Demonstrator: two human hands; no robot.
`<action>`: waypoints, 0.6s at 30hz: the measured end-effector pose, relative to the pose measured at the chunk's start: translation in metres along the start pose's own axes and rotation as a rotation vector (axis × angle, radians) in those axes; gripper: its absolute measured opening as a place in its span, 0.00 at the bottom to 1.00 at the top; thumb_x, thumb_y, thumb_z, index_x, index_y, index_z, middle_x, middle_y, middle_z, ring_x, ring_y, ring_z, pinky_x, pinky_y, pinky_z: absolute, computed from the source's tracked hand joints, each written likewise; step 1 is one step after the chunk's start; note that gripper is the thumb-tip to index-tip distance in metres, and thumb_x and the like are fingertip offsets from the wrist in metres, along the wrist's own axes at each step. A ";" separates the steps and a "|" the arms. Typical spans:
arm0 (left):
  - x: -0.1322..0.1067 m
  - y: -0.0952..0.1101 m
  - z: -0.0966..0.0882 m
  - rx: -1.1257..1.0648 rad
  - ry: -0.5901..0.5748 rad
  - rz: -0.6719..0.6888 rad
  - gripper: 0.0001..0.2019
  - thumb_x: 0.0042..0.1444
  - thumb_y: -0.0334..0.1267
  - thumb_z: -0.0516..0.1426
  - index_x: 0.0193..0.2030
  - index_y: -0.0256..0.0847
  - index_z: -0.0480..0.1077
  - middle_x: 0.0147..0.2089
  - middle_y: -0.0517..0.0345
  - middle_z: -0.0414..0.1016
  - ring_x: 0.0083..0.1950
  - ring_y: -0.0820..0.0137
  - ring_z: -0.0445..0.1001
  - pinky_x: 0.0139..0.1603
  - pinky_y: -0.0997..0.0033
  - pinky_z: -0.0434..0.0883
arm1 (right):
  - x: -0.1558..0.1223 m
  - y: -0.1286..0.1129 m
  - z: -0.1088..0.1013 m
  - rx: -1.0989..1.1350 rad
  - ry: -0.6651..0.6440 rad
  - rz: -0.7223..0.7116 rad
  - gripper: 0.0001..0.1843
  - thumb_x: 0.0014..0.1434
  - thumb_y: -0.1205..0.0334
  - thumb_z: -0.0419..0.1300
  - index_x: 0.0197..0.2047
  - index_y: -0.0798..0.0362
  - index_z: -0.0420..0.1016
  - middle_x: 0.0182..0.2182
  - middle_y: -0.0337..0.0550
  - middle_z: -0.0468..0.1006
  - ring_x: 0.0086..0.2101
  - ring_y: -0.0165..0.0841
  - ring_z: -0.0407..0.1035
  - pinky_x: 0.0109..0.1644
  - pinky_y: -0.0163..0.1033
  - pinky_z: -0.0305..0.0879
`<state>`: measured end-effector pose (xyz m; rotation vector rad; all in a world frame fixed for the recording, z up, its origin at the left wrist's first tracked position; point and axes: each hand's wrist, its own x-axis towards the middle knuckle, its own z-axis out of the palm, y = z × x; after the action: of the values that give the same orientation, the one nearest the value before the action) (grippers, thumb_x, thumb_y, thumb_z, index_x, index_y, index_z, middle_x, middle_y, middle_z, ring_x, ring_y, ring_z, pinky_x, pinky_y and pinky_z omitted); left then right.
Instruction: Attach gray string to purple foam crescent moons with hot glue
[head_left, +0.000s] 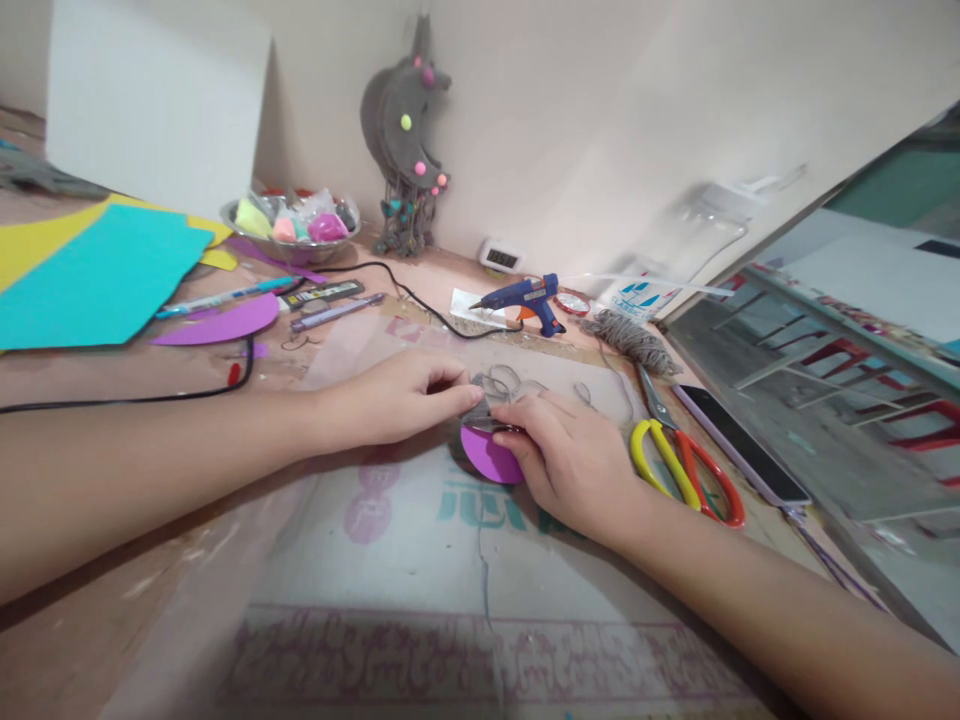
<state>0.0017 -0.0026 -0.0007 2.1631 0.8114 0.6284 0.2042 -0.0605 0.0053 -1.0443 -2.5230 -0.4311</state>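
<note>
The left forearm and right forearm converge from the 2 lower corners, the left hand palm down with thumb and fingertips pinched together, the right hand knuckles up, its curled fingers pinching just beside them.

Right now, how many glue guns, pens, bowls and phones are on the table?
Glue gun: 1
Pens: 3
Bowl: 1
Phone: 1
Total: 6
</note>
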 end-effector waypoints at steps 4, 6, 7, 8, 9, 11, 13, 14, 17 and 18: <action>0.000 0.002 0.000 0.001 0.001 0.002 0.16 0.59 0.41 0.49 0.21 0.39 0.54 0.22 0.66 0.51 0.25 0.77 0.53 0.26 0.74 0.53 | 0.000 -0.001 0.000 -0.012 -0.002 0.010 0.11 0.64 0.62 0.50 0.38 0.57 0.71 0.28 0.43 0.75 0.30 0.34 0.67 0.33 0.37 0.61; 0.000 0.002 0.000 0.003 0.001 0.009 0.16 0.59 0.41 0.49 0.22 0.39 0.54 0.22 0.66 0.51 0.25 0.77 0.54 0.26 0.74 0.53 | -0.001 -0.001 -0.001 -0.013 -0.007 0.014 0.11 0.64 0.62 0.50 0.38 0.57 0.71 0.28 0.43 0.75 0.30 0.34 0.67 0.34 0.38 0.61; 0.000 0.001 0.000 0.005 0.003 0.011 0.16 0.59 0.41 0.49 0.22 0.39 0.54 0.22 0.66 0.52 0.25 0.77 0.54 0.26 0.74 0.53 | -0.002 0.000 -0.001 -0.011 -0.010 0.016 0.11 0.64 0.62 0.50 0.39 0.57 0.71 0.28 0.43 0.75 0.30 0.34 0.67 0.34 0.38 0.62; 0.000 0.001 0.000 0.006 0.004 0.012 0.16 0.59 0.41 0.49 0.22 0.39 0.55 0.22 0.66 0.52 0.25 0.77 0.54 0.26 0.74 0.54 | -0.002 0.000 -0.001 -0.007 -0.013 0.018 0.11 0.64 0.62 0.50 0.39 0.57 0.71 0.29 0.43 0.75 0.30 0.34 0.68 0.34 0.38 0.62; 0.000 0.001 0.000 0.008 0.005 0.013 0.16 0.59 0.42 0.49 0.22 0.39 0.55 0.22 0.66 0.53 0.25 0.76 0.55 0.26 0.74 0.54 | -0.002 0.000 -0.001 -0.004 -0.014 0.021 0.11 0.64 0.62 0.50 0.39 0.57 0.71 0.29 0.44 0.75 0.31 0.34 0.68 0.34 0.38 0.62; 0.000 0.000 0.000 0.015 0.005 0.012 0.16 0.59 0.42 0.48 0.22 0.39 0.55 0.22 0.66 0.53 0.25 0.76 0.55 0.26 0.74 0.54 | -0.002 0.000 -0.001 0.003 -0.012 0.024 0.10 0.64 0.62 0.50 0.39 0.57 0.71 0.29 0.44 0.75 0.31 0.34 0.68 0.34 0.38 0.62; 0.000 0.000 0.000 0.023 0.004 0.011 0.16 0.59 0.42 0.48 0.22 0.39 0.55 0.22 0.66 0.53 0.25 0.76 0.55 0.26 0.74 0.54 | -0.002 0.000 -0.001 0.007 -0.014 0.030 0.10 0.64 0.62 0.49 0.39 0.57 0.70 0.29 0.44 0.75 0.31 0.34 0.68 0.34 0.38 0.62; 0.000 0.000 0.000 0.026 0.003 0.011 0.16 0.59 0.42 0.48 0.22 0.39 0.55 0.22 0.66 0.52 0.25 0.76 0.55 0.26 0.74 0.54 | -0.002 0.000 -0.001 0.008 -0.020 0.034 0.10 0.64 0.62 0.49 0.39 0.56 0.70 0.29 0.44 0.75 0.31 0.34 0.68 0.34 0.38 0.62; 0.000 0.000 0.000 0.017 0.000 0.010 0.16 0.59 0.42 0.48 0.21 0.39 0.54 0.22 0.66 0.52 0.25 0.77 0.54 0.26 0.74 0.53 | -0.003 -0.001 -0.001 0.010 -0.045 0.057 0.10 0.64 0.62 0.50 0.39 0.56 0.71 0.30 0.44 0.75 0.32 0.34 0.68 0.34 0.38 0.61; 0.000 0.001 0.000 0.013 0.000 0.009 0.16 0.59 0.42 0.48 0.21 0.39 0.53 0.22 0.66 0.51 0.25 0.77 0.54 0.26 0.74 0.53 | -0.003 -0.002 -0.001 0.012 -0.057 0.067 0.10 0.64 0.61 0.50 0.40 0.56 0.71 0.30 0.44 0.75 0.32 0.34 0.68 0.34 0.38 0.61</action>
<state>0.0017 -0.0031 0.0000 2.1790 0.8085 0.6292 0.2050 -0.0635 0.0048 -1.1478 -2.5282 -0.3723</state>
